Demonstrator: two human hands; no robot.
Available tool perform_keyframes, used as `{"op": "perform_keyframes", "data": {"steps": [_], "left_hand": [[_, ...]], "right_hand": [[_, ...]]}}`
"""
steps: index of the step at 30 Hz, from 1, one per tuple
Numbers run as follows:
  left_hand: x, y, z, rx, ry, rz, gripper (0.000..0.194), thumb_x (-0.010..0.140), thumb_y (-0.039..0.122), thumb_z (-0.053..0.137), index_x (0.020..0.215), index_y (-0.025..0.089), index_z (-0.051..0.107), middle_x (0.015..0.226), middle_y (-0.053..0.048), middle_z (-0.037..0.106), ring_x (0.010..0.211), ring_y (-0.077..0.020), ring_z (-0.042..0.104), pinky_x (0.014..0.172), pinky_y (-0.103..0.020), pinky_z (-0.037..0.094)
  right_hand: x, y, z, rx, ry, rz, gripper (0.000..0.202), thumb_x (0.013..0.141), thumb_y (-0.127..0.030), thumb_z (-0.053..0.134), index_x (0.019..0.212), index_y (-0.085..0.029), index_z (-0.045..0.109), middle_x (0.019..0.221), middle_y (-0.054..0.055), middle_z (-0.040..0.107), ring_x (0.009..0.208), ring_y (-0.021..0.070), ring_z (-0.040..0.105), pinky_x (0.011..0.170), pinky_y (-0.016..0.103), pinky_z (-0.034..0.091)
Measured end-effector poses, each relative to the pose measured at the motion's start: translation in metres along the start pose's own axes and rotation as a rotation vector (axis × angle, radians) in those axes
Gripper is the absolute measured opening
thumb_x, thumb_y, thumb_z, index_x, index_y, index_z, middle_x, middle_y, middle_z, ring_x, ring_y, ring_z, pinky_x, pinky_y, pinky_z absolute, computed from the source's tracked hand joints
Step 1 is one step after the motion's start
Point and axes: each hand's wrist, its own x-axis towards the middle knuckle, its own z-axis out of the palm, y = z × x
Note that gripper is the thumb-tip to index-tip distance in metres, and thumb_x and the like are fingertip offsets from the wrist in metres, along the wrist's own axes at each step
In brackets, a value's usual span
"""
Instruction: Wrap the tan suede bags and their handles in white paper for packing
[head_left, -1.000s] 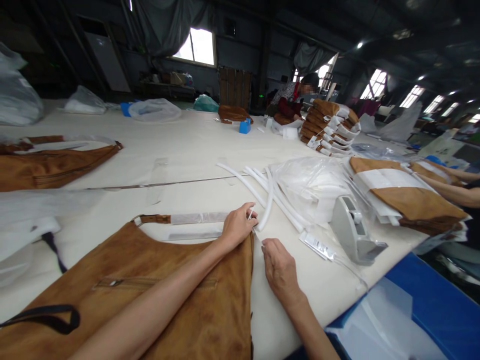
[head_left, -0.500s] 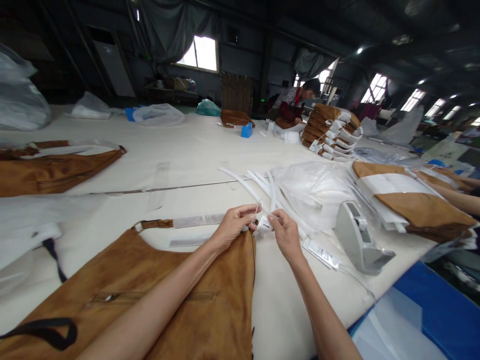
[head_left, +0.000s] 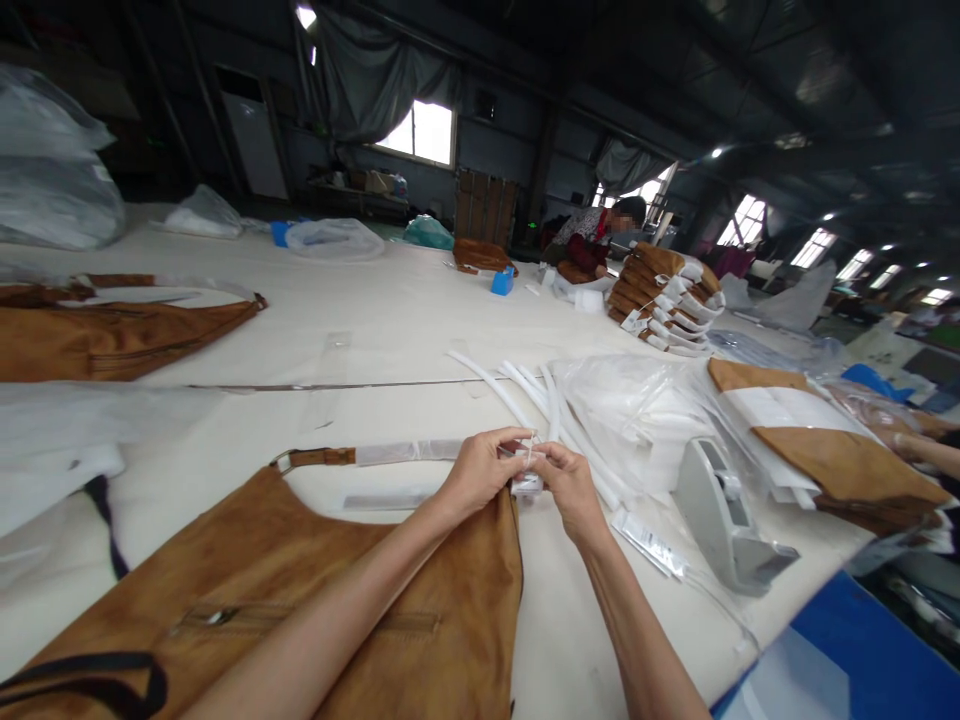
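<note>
A brown handbag (head_left: 390,600) lies on the table in front of me, its zip pocket facing up and its strap (head_left: 409,452) wrapped in clear film. At the bag's upper right corner, my left hand (head_left: 484,470) and my right hand (head_left: 566,485) meet fingertip to fingertip. Both are closed in a pinch on the thin white string of a hang tag (head_left: 526,484). The small white tag hangs just below the fingers. The fingers partly hide the string and the strap's end there.
White foam tubes (head_left: 517,385) and clear plastic bags (head_left: 622,410) lie beyond my hands. A grey tape dispenser (head_left: 720,515) and a strip of tags (head_left: 649,543) stand to the right. Stacked brown bags (head_left: 660,295) are farther back, near a person (head_left: 592,235) bending over the table.
My right hand has moved in to meet the left hand, its fingers shifting from the tag to the string. The whole view has tilted slightly upward.
</note>
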Motion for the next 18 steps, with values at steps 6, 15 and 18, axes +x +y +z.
{"op": "perform_keyframes", "data": {"steps": [6, 15, 18], "left_hand": [[-0.003, -0.001, -0.001, 0.19, 0.049, 0.075, 0.042, 0.071, 0.022, 0.062, 0.111, 0.019, 0.075, 0.08, -0.002, 0.068, 0.062, -0.013, 0.061, 0.062, -0.022, 0.049], [-0.013, 0.01, 0.003, 0.376, 0.057, 0.169, 0.05, 0.07, 0.008, 0.054, 0.109, 0.028, 0.075, 0.078, 0.002, 0.074, 0.067, -0.0139, 0.062, 0.072, -0.022, 0.047], [-0.014, 0.008, 0.004, 0.358, 0.091, 0.134, 0.05, 0.069, 0.009, 0.056, 0.111, 0.026, 0.074, 0.064, 0.005, 0.069, 0.062, -0.0135, 0.061, 0.068, -0.022, 0.047]], "right_hand": [[-0.005, -0.009, -0.01, 0.062, -0.062, 0.107, 0.027, 0.07, -0.043, 0.074, 0.076, -0.017, 0.072, 0.072, 0.002, 0.069, 0.067, 0.0171, 0.063, 0.066, 0.03, 0.05], [-0.008, -0.017, 0.016, 0.307, 0.093, 0.088, 0.024, 0.053, -0.032, 0.082, 0.063, -0.017, 0.065, 0.06, -0.002, 0.058, 0.057, 0.0128, 0.052, 0.055, 0.026, 0.044], [-0.009, -0.011, 0.011, 0.341, 0.203, 0.096, 0.024, 0.053, -0.033, 0.078, 0.068, -0.019, 0.067, 0.075, 0.0, 0.064, 0.07, 0.0148, 0.058, 0.063, 0.027, 0.048]]}}
